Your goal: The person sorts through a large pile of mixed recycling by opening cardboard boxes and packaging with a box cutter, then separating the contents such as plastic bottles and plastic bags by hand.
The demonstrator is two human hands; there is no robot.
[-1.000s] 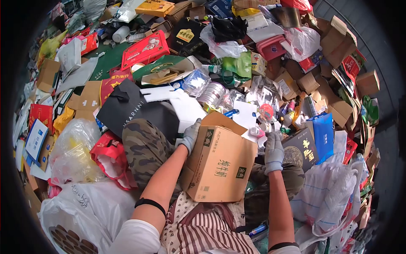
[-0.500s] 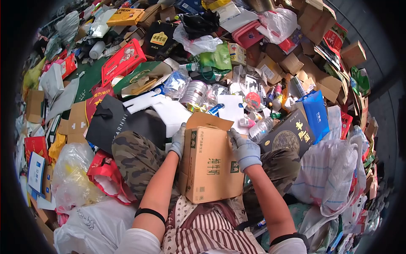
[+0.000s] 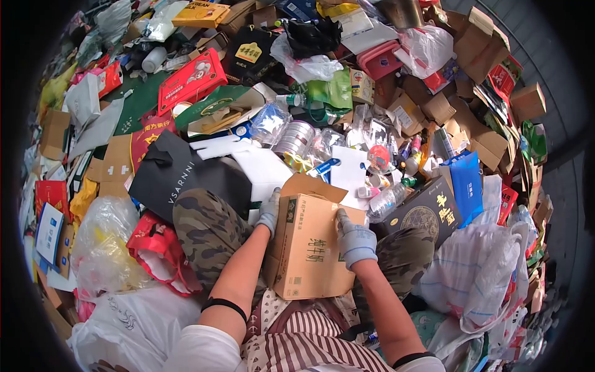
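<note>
A brown cardboard carton (image 3: 313,254) with green Chinese print stands between my knees, tilted slightly, its top flap raised at the far end. My left hand (image 3: 269,212), in a grey glove, grips its upper left edge. On the other side my right hand (image 3: 356,239), gloved too, clasps the upper right edge with the thumb on the printed face. The carton's lower end rests against the striped apron (image 3: 310,322). White foam sheets (image 3: 263,172) lie just beyond the carton, and a black box with gold print (image 3: 423,208) is right of my right hand.
A black paper bag (image 3: 180,177) and a red bag (image 3: 162,251) lie on the left. White plastic bags (image 3: 474,266) sit at the right. Ahead, a heap holds bottles, metal cans (image 3: 294,137), a red box (image 3: 193,81) and a blue bag (image 3: 466,185).
The view has shifted a little, so the heap appears slightly further right. Both hands still hold the carton, which leans a bit more to the right at its top.
</note>
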